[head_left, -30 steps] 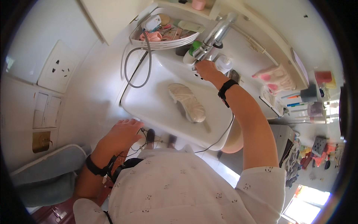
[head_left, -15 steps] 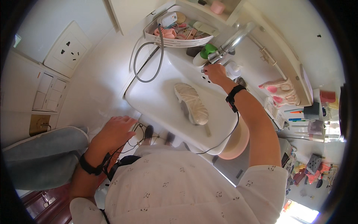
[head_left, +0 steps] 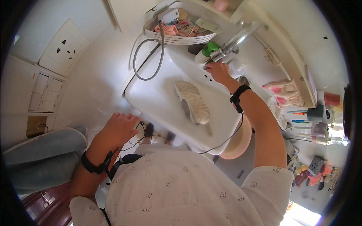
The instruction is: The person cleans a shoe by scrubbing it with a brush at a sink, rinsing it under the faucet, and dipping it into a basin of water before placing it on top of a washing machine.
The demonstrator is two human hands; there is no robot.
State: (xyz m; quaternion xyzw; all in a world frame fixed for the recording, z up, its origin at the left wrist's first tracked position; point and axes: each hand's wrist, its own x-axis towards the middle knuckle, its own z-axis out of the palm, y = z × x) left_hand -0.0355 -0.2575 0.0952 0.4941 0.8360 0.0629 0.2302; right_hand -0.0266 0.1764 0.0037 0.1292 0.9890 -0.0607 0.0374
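Observation:
At the far side of the white sink (head_left: 151,96), my right hand (head_left: 220,72) is closed on the faucet handle (head_left: 205,67), whose metal tip pokes out past the fingers. Just above it rises the chrome faucet (head_left: 234,42); I see no water running from it. A pale, ridged shoe (head_left: 193,102) lies in the basin, and I cannot tell whether its sole faces up. From beside its near end sticks a narrow flat strip (head_left: 209,130), perhaps a brush handle. My left hand (head_left: 118,130) hovers left of the sink's near edge, fingers slightly bent and apart, holding nothing.
A green-capped bottle (head_left: 209,51) and a white bottle (head_left: 236,69) flank the faucet. Behind the basin sits a corner basket (head_left: 181,38) of small items, with a grey hose (head_left: 163,56) looping down. A pink basin (head_left: 236,145) stands at right. Thin cables trail from both wrists.
The view has shifted slightly. My right hand stays at the faucet handle and my left hand keeps hovering; the shoe has not moved in the sink.

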